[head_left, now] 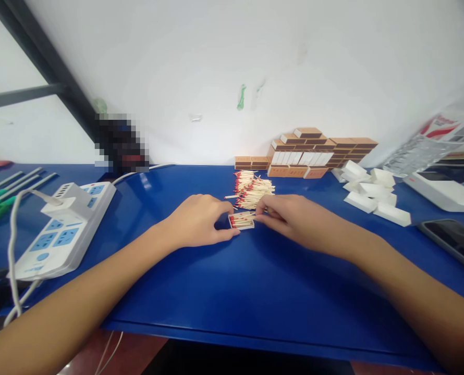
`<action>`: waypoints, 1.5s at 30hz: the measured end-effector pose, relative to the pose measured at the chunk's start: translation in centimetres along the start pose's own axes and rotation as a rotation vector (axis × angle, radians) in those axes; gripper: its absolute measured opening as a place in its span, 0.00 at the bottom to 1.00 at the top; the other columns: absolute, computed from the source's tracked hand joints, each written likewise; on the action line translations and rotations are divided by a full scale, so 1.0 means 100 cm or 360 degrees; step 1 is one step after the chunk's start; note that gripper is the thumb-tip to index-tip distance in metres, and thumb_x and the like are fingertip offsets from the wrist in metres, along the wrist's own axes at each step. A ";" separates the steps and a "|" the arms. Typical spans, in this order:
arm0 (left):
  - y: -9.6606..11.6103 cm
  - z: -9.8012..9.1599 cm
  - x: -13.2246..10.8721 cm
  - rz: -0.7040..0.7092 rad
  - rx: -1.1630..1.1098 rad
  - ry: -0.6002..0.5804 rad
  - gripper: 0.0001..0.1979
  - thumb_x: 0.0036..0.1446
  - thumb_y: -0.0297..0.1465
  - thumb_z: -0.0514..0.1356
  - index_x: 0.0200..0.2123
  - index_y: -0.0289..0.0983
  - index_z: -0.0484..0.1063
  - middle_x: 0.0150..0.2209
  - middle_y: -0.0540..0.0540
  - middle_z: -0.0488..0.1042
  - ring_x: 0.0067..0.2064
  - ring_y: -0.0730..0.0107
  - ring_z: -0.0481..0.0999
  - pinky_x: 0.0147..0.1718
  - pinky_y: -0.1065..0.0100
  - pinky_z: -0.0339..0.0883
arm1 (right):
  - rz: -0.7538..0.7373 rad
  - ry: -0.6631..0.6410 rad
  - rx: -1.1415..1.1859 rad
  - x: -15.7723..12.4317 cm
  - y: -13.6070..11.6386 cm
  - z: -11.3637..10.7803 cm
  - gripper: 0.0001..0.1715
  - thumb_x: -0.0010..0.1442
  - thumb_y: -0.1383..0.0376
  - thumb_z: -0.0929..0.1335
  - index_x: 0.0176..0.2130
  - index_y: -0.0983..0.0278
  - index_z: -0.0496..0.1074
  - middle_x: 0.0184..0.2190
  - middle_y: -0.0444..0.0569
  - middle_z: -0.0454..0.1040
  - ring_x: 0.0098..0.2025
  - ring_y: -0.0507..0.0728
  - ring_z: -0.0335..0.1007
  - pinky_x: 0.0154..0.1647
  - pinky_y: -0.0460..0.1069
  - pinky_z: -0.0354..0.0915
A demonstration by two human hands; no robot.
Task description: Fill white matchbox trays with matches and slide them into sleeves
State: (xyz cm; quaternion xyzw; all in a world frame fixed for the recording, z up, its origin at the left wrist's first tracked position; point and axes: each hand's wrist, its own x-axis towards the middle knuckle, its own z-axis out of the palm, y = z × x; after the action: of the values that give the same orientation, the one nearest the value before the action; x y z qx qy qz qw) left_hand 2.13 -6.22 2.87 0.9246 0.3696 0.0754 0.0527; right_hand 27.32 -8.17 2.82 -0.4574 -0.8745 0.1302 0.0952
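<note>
A small white matchbox tray (242, 227) lies on the blue table with red-tipped matches (240, 220) in it. My left hand (200, 221) holds the tray's left end between thumb and fingers. At the right end, my right hand (282, 219) has its fingertips pinched together on the tail ends of matches over the tray; how many it grips is hidden. Just behind the tray, a heap of loose matches (255, 190) is spread, most heads pointing left.
Brown matchboxes (318, 156) are stacked against the wall. White empty trays (367, 190) lie piled at right, near a plastic bottle (423, 138), a white box (443, 190) and a phone (454, 239). A power strip (68, 234) with cables sits at left.
</note>
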 end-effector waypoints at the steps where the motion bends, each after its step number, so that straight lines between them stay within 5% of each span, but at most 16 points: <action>1: 0.000 0.000 0.000 0.0004 -0.0004 -0.0006 0.18 0.61 0.46 0.63 0.42 0.37 0.79 0.26 0.49 0.74 0.27 0.69 0.72 0.26 0.68 0.54 | 0.0006 -0.0021 -0.0006 0.000 -0.004 0.002 0.07 0.70 0.64 0.64 0.40 0.61 0.70 0.31 0.46 0.75 0.30 0.55 0.68 0.32 0.48 0.55; 45: 0.005 -0.001 0.000 0.0135 -0.0059 -0.0059 0.16 0.63 0.44 0.62 0.44 0.38 0.79 0.26 0.52 0.74 0.26 0.72 0.71 0.27 0.69 0.52 | -0.0091 0.0024 0.0097 -0.001 -0.002 0.006 0.05 0.69 0.65 0.67 0.38 0.61 0.71 0.36 0.46 0.77 0.37 0.56 0.70 0.35 0.49 0.59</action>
State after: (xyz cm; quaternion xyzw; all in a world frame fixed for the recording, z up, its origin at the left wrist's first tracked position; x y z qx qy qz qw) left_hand 2.49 -6.61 3.04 0.9396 0.3275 0.0672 0.0733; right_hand 27.06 -8.39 2.32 -0.4302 -0.8821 0.1505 0.1195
